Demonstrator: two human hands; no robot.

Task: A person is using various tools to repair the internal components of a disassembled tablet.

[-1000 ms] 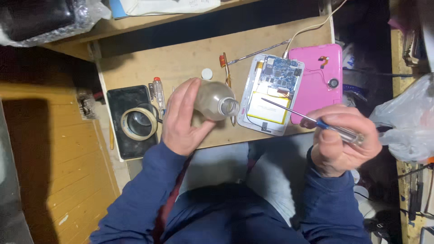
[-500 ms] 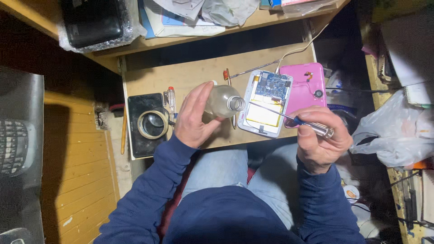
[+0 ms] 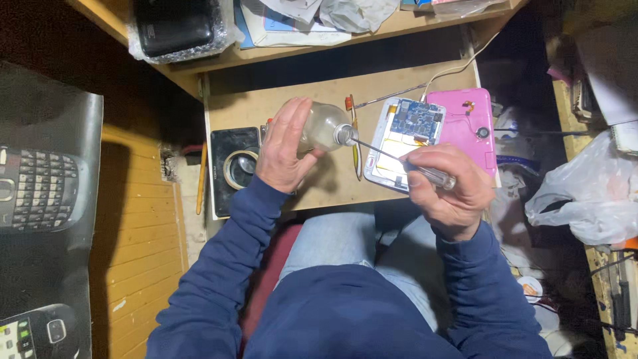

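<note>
While tilted at frame centre, clear bottle gripped around body by left hand: light, slippery; right hand clenched on thin tool at mouth.

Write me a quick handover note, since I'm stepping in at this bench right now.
Left hand: grip around a small clear bottle, tilted, mouth toward the right.
Right hand: grip on a thin screwdriver, its tip at the bottle mouth.
On the wooden board: opened tablet with circuit board exposed, pink back cover beside it, tape roll at left.
Done: cover off.
Left: tablet lies open.
</note>
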